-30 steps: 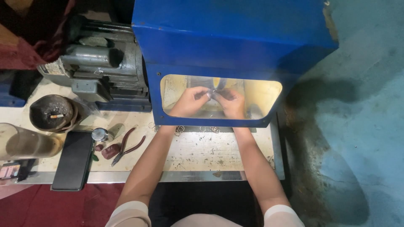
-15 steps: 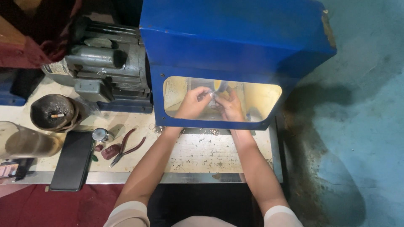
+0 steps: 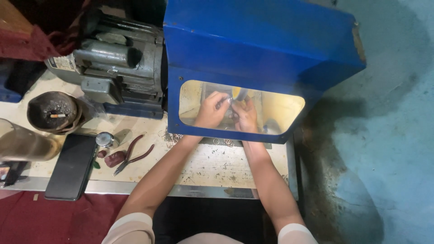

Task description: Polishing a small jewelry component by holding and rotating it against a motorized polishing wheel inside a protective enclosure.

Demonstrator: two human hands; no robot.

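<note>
Blue metal hood point(image 3: 253, 49): largest item, standing on the bench point(image 3: 212, 165); lit cut-out window in its front face, both forearms passing through.
Grey electric motor point(image 3: 120, 68): just left of the hood, on the same bench.
Bench: pale, scuffed top with a metal front edge; teal floor point(image 3: 389, 158) to the right, dark red cloth below left.
Black phone point(image 3: 71, 166): flat at the left front.
Round ash-filled dish point(image 3: 54, 110): cigarette lying in it.
Red-handled pliers point(image 3: 132, 153): between phone and hood.
Left hand point(image 3: 211, 110) and right hand point(image 3: 246, 116): close together inside the window, as half a second before, only drawn nearer; same holding work continuing.
Small shiny piece point(image 3: 229, 103): pinched between fingers of both hands, curled narrow around it; exact kind too small to tell.
Small metal rings point(image 3: 172, 138): scattered loose at the window's foot.
</note>
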